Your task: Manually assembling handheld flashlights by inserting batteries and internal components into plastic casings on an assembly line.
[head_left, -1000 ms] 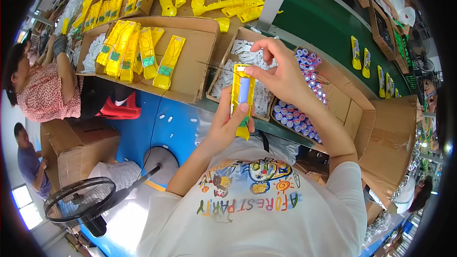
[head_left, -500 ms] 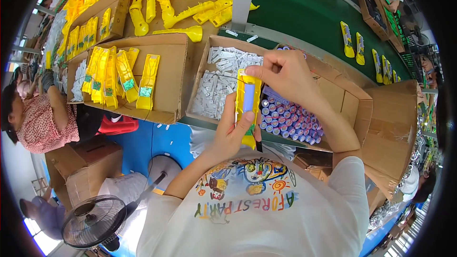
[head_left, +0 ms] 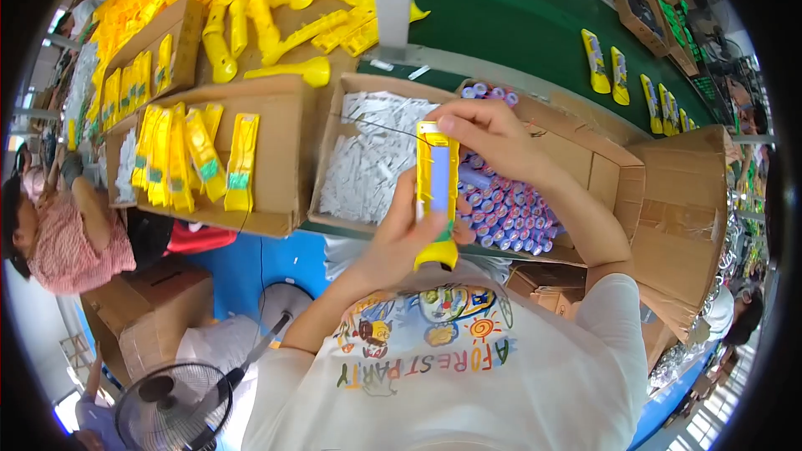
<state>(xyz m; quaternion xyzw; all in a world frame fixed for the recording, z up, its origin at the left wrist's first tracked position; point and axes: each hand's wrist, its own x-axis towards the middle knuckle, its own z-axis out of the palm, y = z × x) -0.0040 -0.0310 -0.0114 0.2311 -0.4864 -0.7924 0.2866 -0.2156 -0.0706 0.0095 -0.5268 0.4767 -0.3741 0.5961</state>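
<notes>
Upright in front of my chest is a yellow plastic shell half (head_left: 423, 192), shaped like a flashlight body, with a lavender cylindrical battery (head_left: 439, 171) lying in it. My left hand (head_left: 394, 240) is closed round its lower part; the thumb is blurred over the battery's lower end. At the shell's top end, my right hand (head_left: 491, 135) pinches a small white piece (head_left: 429, 128) against the rim with thumb and fingers. A thin dark wire (head_left: 386, 126) runs from that end toward the left. A green patch shows near the wide yellow end, partly behind the thumb.
Behind my hands, a cardboard box holds small white plastic parts (head_left: 368, 163); lavender batteries (head_left: 510, 217) fill a box on the right. Yellow shells with green boards (head_left: 175, 154) stand in a left carton. Farther off are loose yellow shells (head_left: 276, 29), a green belt (head_left: 493, 12) and a metal post (head_left: 391, 0).
The whole view has shifted slightly. My left thumb has moved on the shell and is blurred; more of the shell's wide lower end shows. My right hand stays at the top end.
</notes>
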